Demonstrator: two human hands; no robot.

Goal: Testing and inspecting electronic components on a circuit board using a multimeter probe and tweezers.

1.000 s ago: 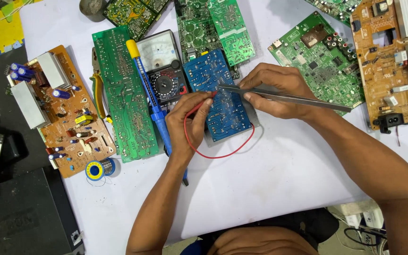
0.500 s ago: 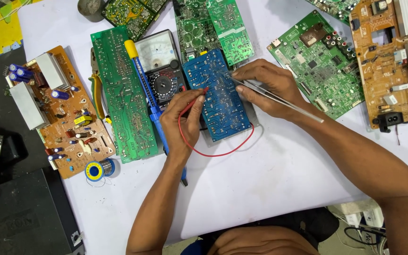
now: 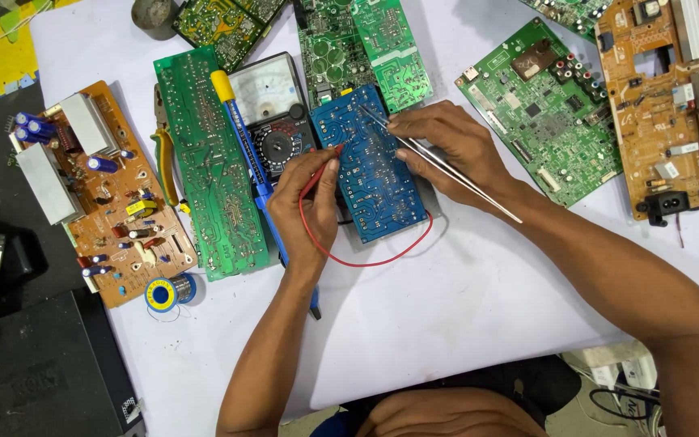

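A blue circuit board (image 3: 371, 174) lies on the white table sheet (image 3: 463, 316), solder side up. My left hand (image 3: 305, 206) pinches a red test probe (image 3: 327, 158) whose tip touches the board's left edge; its red lead (image 3: 366, 260) loops around the board's near end. My right hand (image 3: 446, 150) holds metal tweezers (image 3: 438, 162), their tips resting on the board's upper part. An analog multimeter (image 3: 273, 121) sits just left of the blue board.
A blue-and-yellow soldering iron (image 3: 246, 137) lies across a long green board (image 3: 208, 166). A brown board with capacitors (image 3: 103, 190) and a solder spool (image 3: 161, 294) are at the left. More green boards (image 3: 548, 109) and a brown board (image 3: 673, 97) lie right.
The tweezers have swung to a steeper angle, and their tips have moved up to the board's upper part. My left hand stays on the red probe.
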